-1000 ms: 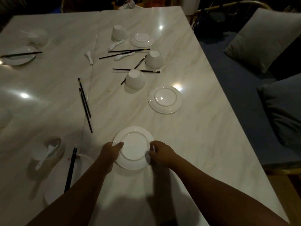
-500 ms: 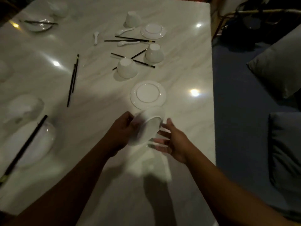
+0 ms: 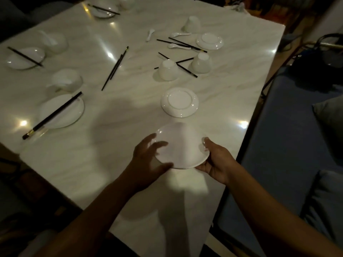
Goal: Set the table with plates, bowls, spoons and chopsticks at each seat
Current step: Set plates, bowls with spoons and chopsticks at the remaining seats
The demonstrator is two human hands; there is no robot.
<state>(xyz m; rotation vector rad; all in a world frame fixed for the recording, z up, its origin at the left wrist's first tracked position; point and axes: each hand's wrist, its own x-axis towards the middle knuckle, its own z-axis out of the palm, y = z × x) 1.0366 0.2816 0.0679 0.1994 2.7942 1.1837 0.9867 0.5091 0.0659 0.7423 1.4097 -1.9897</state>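
A white plate (image 3: 181, 145) is held just above the marble table (image 3: 111, 145) near its front right edge, blurred by motion. My right hand (image 3: 216, 160) grips its right rim, thumb on top and fingers underneath. My left hand (image 3: 146, 156) touches the plate's left side with fingers spread and straight. Just beyond lies an upside-down plate (image 3: 179, 102). Farther back stand two upside-down bowls (image 3: 168, 69) (image 3: 201, 63) with black chopsticks (image 3: 178, 64) between them, then spoons (image 3: 178, 46), another plate (image 3: 210, 41) and a third upside-down bowl (image 3: 192, 25).
On the left, a plate with chopsticks across it (image 3: 61, 110) sits beside a bowl holding a spoon (image 3: 67, 80); a similar setting (image 3: 25, 57) lies beyond. A loose chopstick pair (image 3: 115, 68) lies mid-table. A blue sofa with cushions (image 3: 297, 145) runs along the table's right edge.
The plate lay flat on the table under both hands; it has been lifted and turned. My left hand's fingers have spread open, my right hand has taken the rim. The view swung left.
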